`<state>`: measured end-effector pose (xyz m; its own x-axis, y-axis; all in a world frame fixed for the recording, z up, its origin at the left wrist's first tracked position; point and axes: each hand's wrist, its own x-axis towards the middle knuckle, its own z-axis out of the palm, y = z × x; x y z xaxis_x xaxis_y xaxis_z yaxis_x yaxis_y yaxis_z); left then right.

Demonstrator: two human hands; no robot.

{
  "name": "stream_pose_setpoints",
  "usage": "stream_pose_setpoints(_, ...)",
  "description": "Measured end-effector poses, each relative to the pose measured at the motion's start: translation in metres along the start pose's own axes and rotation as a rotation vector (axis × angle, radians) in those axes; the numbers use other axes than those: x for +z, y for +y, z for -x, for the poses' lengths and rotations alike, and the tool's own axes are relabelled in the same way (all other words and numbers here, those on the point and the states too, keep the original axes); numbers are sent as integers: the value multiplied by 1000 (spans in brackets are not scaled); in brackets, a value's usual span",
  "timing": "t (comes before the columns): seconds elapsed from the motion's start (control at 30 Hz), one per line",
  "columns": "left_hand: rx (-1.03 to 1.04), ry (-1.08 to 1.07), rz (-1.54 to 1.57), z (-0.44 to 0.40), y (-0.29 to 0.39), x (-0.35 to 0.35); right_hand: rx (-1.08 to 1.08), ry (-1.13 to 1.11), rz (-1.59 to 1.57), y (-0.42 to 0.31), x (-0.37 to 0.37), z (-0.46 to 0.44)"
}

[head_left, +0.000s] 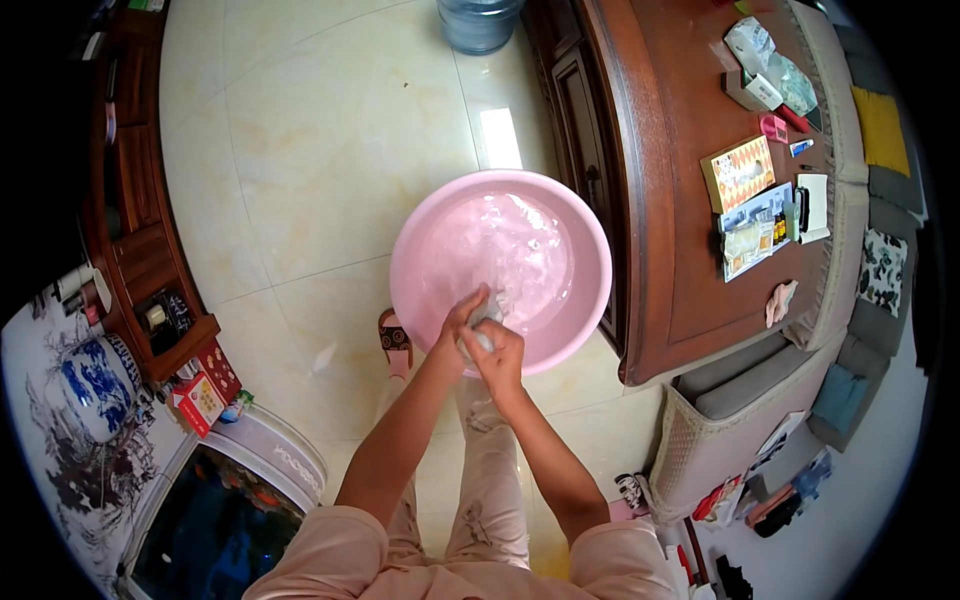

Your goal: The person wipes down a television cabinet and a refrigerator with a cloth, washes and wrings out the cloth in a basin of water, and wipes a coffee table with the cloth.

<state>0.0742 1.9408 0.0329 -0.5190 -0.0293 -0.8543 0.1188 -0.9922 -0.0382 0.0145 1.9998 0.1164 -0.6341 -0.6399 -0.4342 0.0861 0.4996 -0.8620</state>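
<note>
A round pink basin of clear, rippling water stands on the tiled floor in front of me. Over its near rim, my left hand is closed around a bunched, pale grey-white cloth. My right hand grips the same cloth, close beside the left. Most of the cloth is hidden by the fingers, so its full shape cannot be made out.
A brown wooden table with boxes and packets stands close at the right. Beyond the basin is a blue water jug. A wooden cabinet and a fish tank line the left; a grey stool sits right.
</note>
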Motion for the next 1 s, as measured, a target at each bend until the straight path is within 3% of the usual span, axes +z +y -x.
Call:
stream_pose_setpoints(0.07,24,17,48,-21,-11,-28,36,93,-20,15,4,-13)
stream_pose_setpoints(0.13,239,285,-544,-12,-13,5,90,136,-21,31,6,-30)
stream_pose_setpoints(0.2,322,433,-569,-7,-15,21,163,130,-2,47,-4,-50)
stream_pose_setpoints(0.27,270,444,-24,-9,-15,22,94,186,138,71,-9,-65)
stream_pose_setpoints(0.3,333,357,-49,-15,-21,10,61,211,208,84,-12,-70)
stream_pose_setpoints(0.4,256,398,-89,-23,-18,-18,255,293,280,118,-32,-88)
stream_pose_setpoints(0.5,172,501,-28,-27,-6,-27,-139,502,575,165,-25,-91)
stream_pose_setpoints(0.6,151,518,-19,-33,-17,-31,-203,-210,633,156,-34,-76)
stream_pose_setpoints(0.67,93,470,-60,-31,-30,-32,116,-68,306,147,-31,-78)
stream_pose_setpoints(0.73,18,438,-54,-28,-34,-28,213,132,381,133,-26,-73)
stream_pose_setpoints(0.77,-32,428,-22,-27,-36,-24,-36,166,312,129,-23,-65)
stream_pose_setpoints(0.8,-85,413,14,-26,-39,-18,47,87,215,100,-22,-50)
stream_pose_setpoints(0.83,-232,173,139,-43,-42,-49,342,-17,-60,31,-27,-33)
stream_pose_setpoints(0.87,-209,183,133,-28,-38,-32,4,-41,354,45,-28,-16)
stream_pose_setpoints(0.9,-182,194,124,-1,-28,-2,-88,-98,385,40,-30,-2)
stream_pose_setpoints(0.93,-151,207,112,16,-19,16,-126,-186,386,9,-39,7)
stream_pose_setpoints(1.0,-41,122,88,36,-23,13,-10,-157,7,-6,-58,25)
